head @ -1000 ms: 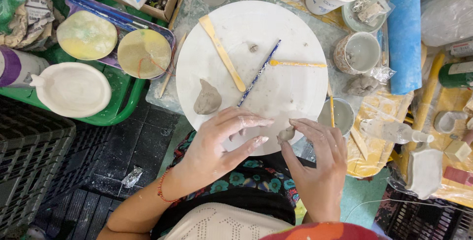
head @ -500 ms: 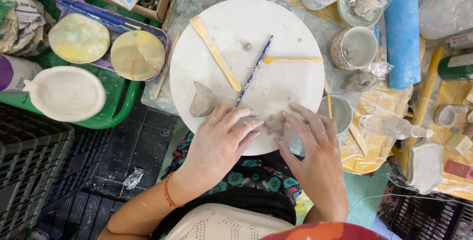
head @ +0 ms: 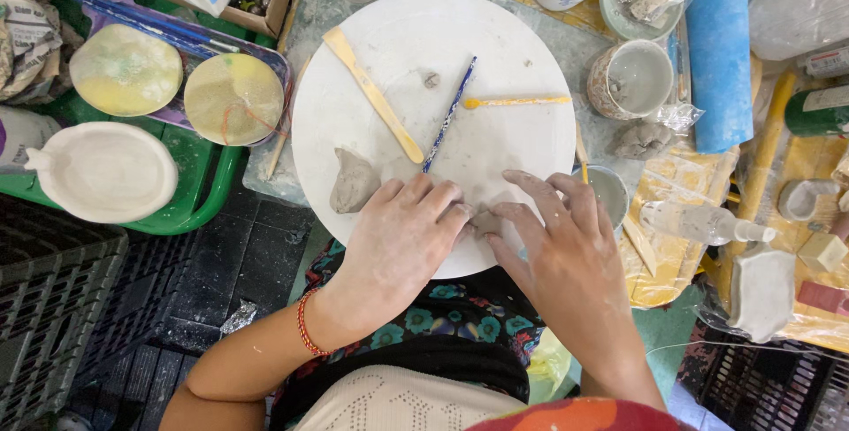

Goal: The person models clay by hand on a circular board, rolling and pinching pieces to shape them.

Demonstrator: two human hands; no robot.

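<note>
My left hand (head: 402,241) and my right hand (head: 553,241) lie palm down on the near edge of a round white board (head: 495,51), fingertips meeting over a small piece of grey clay (head: 485,221) that they press against the board. The clay is mostly covered by the fingers. A larger grey clay lump (head: 354,181) sits just left of my left hand. Farther up the board lie a flat wooden modelling tool (head: 373,95), a blue patterned stick (head: 449,114), a yellow-handled tool (head: 517,101) and a tiny clay bit (head: 431,80).
A green tray (head: 208,192) at left holds a white dish (head: 104,172) and two round yellowish discs (head: 233,99). At right are a grey cup (head: 632,79), a blue roll (head: 718,51), a clay wad (head: 644,139), a small water bowl (head: 610,192) and a spray bottle (head: 699,223). Black crates sit low on both sides.
Both hands moved forward and down from a raised hold onto the board; the small clay piece, earlier pinched in my right fingers, now lies pressed under the fingertips of both hands.
</note>
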